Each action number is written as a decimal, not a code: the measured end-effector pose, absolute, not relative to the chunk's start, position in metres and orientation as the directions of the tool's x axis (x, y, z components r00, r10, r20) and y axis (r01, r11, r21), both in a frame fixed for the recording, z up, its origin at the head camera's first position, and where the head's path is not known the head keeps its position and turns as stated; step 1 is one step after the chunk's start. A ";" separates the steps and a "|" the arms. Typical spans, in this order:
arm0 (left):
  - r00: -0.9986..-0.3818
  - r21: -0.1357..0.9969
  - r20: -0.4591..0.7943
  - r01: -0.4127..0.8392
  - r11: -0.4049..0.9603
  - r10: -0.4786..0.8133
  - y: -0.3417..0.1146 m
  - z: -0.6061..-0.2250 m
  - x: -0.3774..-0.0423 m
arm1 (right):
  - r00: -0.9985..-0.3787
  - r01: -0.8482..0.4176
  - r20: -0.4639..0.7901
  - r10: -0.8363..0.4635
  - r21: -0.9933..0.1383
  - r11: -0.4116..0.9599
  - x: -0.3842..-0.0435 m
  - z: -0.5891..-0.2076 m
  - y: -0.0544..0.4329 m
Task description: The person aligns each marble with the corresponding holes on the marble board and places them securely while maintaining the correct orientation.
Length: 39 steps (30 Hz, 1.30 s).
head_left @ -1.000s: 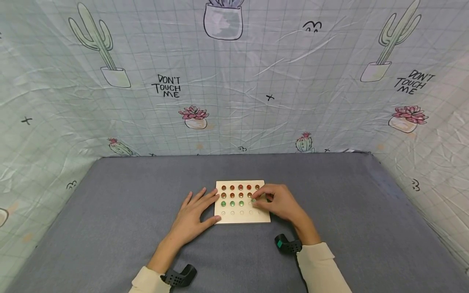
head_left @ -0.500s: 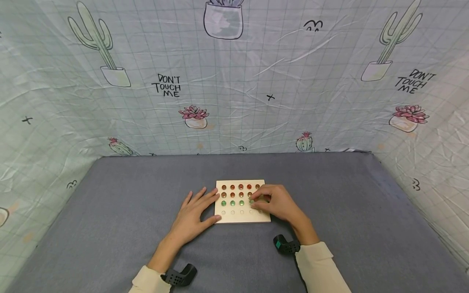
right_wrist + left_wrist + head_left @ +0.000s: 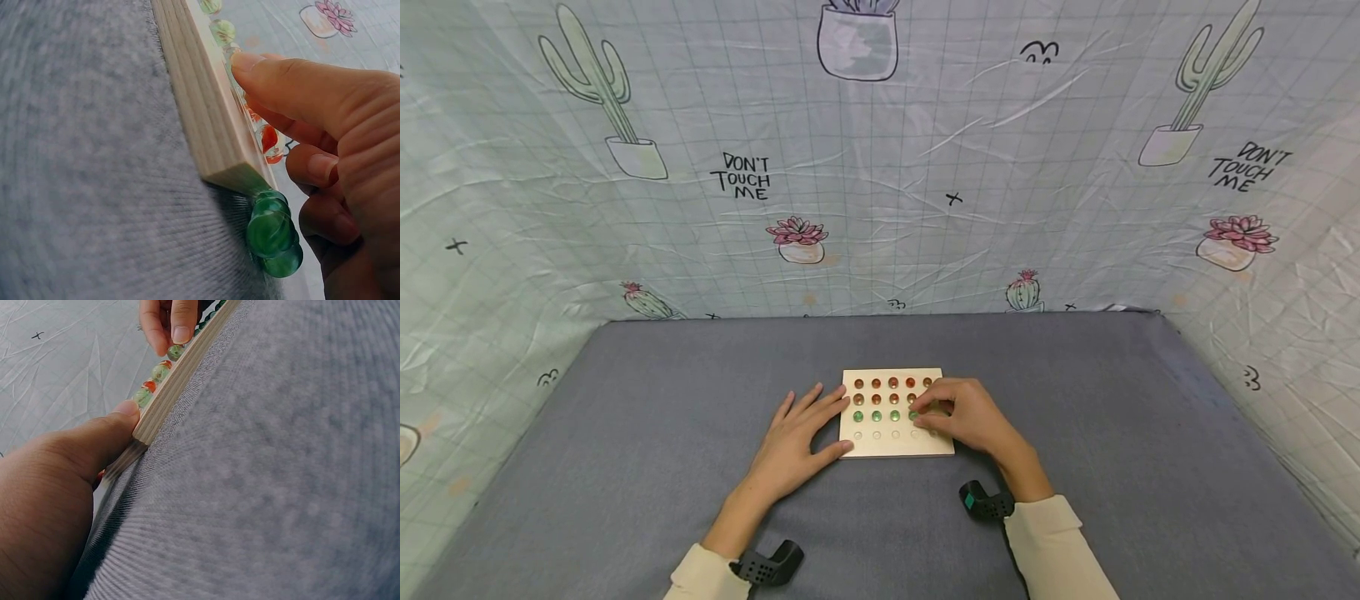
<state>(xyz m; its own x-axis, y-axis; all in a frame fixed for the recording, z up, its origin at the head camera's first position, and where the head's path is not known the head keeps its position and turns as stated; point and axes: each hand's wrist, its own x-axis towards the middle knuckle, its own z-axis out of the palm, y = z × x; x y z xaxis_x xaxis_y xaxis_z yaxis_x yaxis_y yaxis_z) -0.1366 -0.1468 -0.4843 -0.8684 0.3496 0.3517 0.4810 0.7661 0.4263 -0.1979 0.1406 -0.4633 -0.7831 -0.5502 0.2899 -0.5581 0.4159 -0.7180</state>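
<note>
A pale wooden board point(image 3: 887, 447) with rows of round hollows lies on the grey cloth. Red-orange marbles point(image 3: 892, 399) sit in its two far rows, and light green marbles point(image 3: 876, 416) in the third. Hollows in the nearest row show bare at the left and middle; its right end is partly covered. My left hand point(image 3: 793, 450) rests with spread fingers on the board's left edge, thumb by the near corner. My right hand point(image 3: 973, 414) pinches a green marble point(image 3: 913, 415) between thumb and forefinger at the third row; its other fingers are curled.
Darker green marbles point(image 3: 272, 234) lie on the cloth just beyond the board's right end, hidden behind my right hand in the head view. Grey cloth point(image 3: 700, 375) surrounds the board. A patterned curtain point(image 3: 880, 167) stands at the back and sides.
My right hand has moved very slightly left, and the green marble in its fingertips now sits in line with the third row. The left hand stays where it was.
</note>
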 end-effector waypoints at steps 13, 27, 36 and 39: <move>-0.875 0.426 0.338 0.471 0.773 0.347 -0.147 -0.487 -0.138 | -0.789 -0.554 0.284 -0.544 -0.713 0.431 -0.197 -0.462 0.141; -0.874 0.431 0.334 0.474 0.768 0.352 -0.146 -0.481 -0.136 | -0.819 -0.514 0.291 -0.495 -0.754 0.409 -0.198 -0.452 0.154; -0.870 0.431 0.344 0.480 0.764 0.353 -0.148 -0.484 -0.138 | -0.837 -0.476 0.258 -0.482 -0.777 0.411 -0.201 -0.451 0.167; -0.872 0.435 0.337 0.479 0.763 0.356 -0.149 -0.484 -0.139 | -0.849 -0.451 0.240 -0.470 -0.793 0.409 -0.201 -0.451 0.170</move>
<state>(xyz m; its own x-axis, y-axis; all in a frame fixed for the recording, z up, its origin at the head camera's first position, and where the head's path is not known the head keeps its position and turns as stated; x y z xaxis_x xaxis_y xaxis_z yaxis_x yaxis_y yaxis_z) -0.1388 -0.1488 -0.4840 -0.8718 0.3558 0.3368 0.4792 0.7626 0.4346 -0.2006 0.1697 -0.4511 -0.8490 -0.4705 0.2405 -0.4512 0.4089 -0.7932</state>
